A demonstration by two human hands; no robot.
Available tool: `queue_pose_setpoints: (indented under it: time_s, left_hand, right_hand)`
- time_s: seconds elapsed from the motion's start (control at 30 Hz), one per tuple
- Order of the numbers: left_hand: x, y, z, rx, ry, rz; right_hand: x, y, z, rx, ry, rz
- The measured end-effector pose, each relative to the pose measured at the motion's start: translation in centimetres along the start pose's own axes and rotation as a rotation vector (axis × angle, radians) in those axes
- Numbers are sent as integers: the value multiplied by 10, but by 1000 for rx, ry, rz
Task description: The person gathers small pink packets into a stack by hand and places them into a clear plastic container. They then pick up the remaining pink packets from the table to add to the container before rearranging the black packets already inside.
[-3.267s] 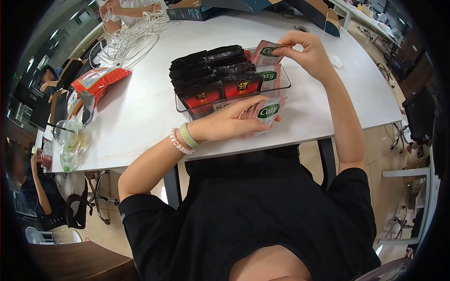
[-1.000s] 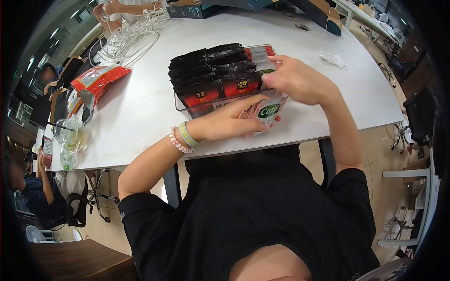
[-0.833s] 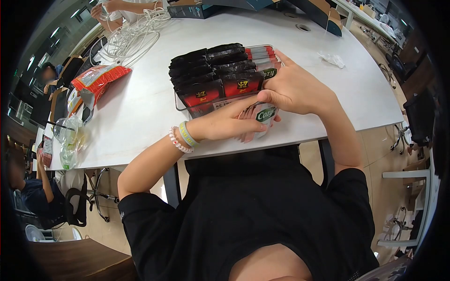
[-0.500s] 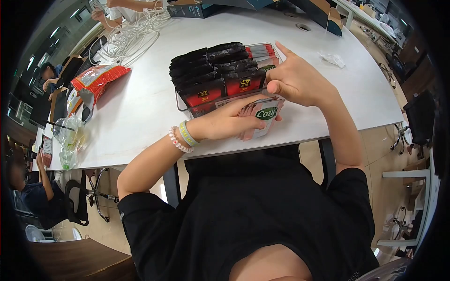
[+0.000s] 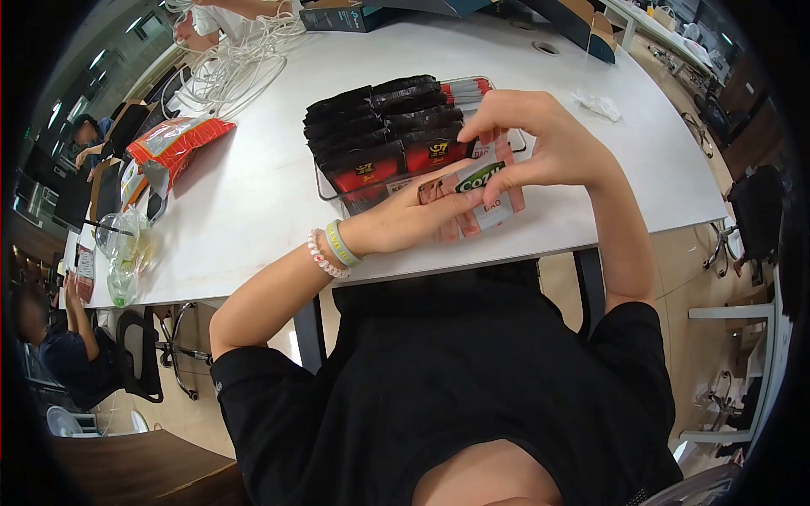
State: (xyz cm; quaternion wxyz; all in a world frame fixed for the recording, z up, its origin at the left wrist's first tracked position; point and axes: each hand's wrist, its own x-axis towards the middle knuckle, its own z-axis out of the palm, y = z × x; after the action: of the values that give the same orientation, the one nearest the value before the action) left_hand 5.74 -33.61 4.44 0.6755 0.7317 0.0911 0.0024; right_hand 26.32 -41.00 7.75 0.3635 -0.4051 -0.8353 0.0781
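My left hand (image 5: 409, 221), with bracelets on its wrist, holds a small stack of pink-and-white Cozy tea sachets (image 5: 491, 211) near the table's front edge. Curved over the stack's right end is my right hand (image 5: 553, 139), thumb on the front sachet and fingers at the upper edges. How many sachets it grips is hidden. Just behind both hands stands a wire basket (image 5: 324, 192) packed with black and red G7 coffee sachets (image 5: 363, 164). Red-and-white sachets (image 5: 467, 88) fill its back right corner, partly covered by my right hand.
On the white table (image 5: 253, 219) lie a red snack bag (image 5: 181, 143), a clear plastic bag (image 5: 126, 257), a tangle of white cables (image 5: 240, 63) and a crumpled wrapper (image 5: 599, 106). Dark boxes (image 5: 337, 17) line the back. Other people sit at the left.
My right hand has gone from pointing fingers beside the basket to closing on the sachet stack. The sachets have tilted and spread upward to the right; my left hand stays nearly in place.
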Motion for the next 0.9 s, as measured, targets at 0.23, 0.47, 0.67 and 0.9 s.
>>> queue_pose_setpoints:
  time_s: [0.23, 0.47, 0.67, 0.9]
  left_hand:
    - [3, -8, -3, -27, -27, -18]
    - [4, -13, 1, -47, -43, 118]
    - [5, -12, 3, 39, -66, 91]
    - [10, -24, -1, 178, -67, 215]
  right_hand:
    - [-7, 10, -17, 57, 16, 56]
    - [-13, 36, -42, 143, 301, 204]
    - [-5, 36, -17, -134, 195, 225]
    - [-3, 47, -10, -149, 303, 56]
